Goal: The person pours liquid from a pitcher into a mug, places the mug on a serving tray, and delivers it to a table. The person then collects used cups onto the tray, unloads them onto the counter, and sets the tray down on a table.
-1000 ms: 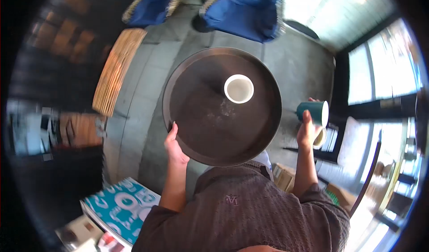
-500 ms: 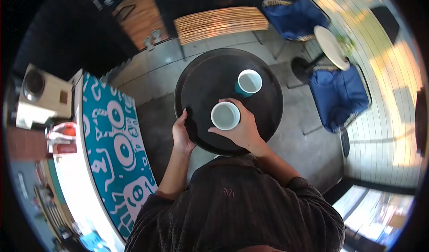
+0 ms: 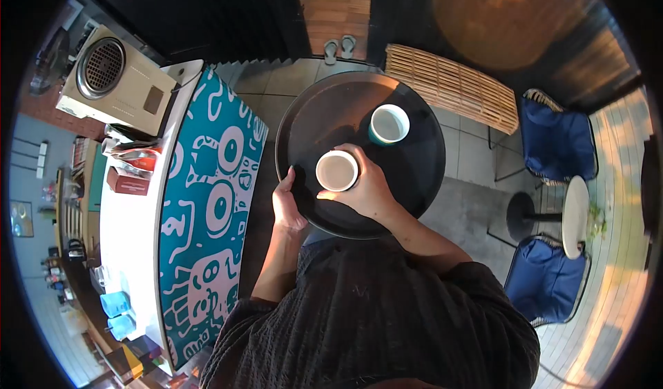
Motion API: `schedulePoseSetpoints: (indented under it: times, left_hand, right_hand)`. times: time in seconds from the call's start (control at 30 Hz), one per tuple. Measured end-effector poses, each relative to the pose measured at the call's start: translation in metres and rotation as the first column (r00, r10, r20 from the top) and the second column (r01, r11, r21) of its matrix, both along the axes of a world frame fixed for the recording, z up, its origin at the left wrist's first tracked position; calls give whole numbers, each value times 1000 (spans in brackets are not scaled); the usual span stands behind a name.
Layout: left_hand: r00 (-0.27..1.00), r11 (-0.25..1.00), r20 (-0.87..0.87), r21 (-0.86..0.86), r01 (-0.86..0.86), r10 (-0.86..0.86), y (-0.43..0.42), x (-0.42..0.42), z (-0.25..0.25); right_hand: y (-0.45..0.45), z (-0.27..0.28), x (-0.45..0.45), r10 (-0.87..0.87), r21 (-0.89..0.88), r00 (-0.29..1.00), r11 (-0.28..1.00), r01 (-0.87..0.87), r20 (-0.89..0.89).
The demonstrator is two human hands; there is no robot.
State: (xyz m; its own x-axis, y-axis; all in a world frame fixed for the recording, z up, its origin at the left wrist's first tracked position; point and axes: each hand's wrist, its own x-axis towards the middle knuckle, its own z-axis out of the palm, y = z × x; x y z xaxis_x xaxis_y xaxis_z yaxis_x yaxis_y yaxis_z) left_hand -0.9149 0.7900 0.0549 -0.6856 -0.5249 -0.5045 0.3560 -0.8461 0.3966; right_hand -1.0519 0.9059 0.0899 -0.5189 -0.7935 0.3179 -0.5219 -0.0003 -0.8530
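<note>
A round dark tray [image 3: 324, 113] is held in front of my body. My left hand [image 3: 286, 202] grips its left rim, thumb on top and the other fingers hidden beneath. Fingers of my right hand [image 3: 366, 189] wrap around a cup [image 3: 337, 171] with a pale inside, over the near part of the tray; whether its base touches the tray cannot be seen. Another cup [image 3: 389, 124], teal outside and white inside, stands on the tray beyond my right hand.
On the left is a white counter [image 3: 131, 230] with a teal patterned front, bearing a beige machine [image 3: 117, 78]. A slatted bench [image 3: 452, 85] stands beyond the tray. Blue chairs [image 3: 556, 137] and a round table [image 3: 574, 216] are at the right.
The view has swung left toward the counter. My right hand has come from the far right to over the tray, with the cup in it. My left hand still holds the rim.
</note>
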Motion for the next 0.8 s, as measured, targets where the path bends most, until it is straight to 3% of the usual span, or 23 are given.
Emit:
schedulePoseSetpoints:
  times: [0.07,0.1,0.2,0.3,0.33,0.4,0.47,0.53,0.6,0.67,0.73,0.8]
  left_hand:
    - [995,997,79,36,-68,65,-21,-18,0]
    - [998,997,-1,41,-65,65,-33,-25,-4]
    - [988,988,3,-28,-155,155,-70,-49,-6]
    - [976,977,65,-48,-206,209,-116,-80,4]
    - [972,978,116,-64,-200,206,-135,-88,3]
    - [977,977,-2,-22,-213,213,-179,-102,-9]
    - [975,978,86,-22,-206,207,-224,-120,-7]
    - [970,973,68,-26,-230,231,-271,-139,-6]
    - [984,984,24,23,-175,174,-316,-146,-11]
    - [974,975,45,5,-224,223,-355,-165,2]
    - [977,977,22,14,-213,213,-390,-175,5]
    - [968,968,29,31,-250,249,-422,-183,5]
  right_hand:
    - [-25,1,-23,35,59,996,998,-30,-78]
    - [-38,0,-33,46,52,995,998,-41,-86]
    - [-79,2,-66,109,75,982,992,-99,-151]
    - [-124,1,-103,244,91,967,964,-250,67]
    - [-137,10,-112,243,116,969,963,-245,33]
    - [-159,25,-133,265,181,959,953,-244,-101]
    - [-181,51,-164,313,223,932,937,-270,-184]
    - [-213,59,-205,355,276,899,918,-284,-255]
    - [-244,57,-244,256,201,934,930,-309,250]
    - [-288,24,-291,-98,7,987,995,98,130]
    - [-342,6,-335,-319,-41,923,941,335,217]
    - [-398,-3,-361,-313,37,897,947,318,312]
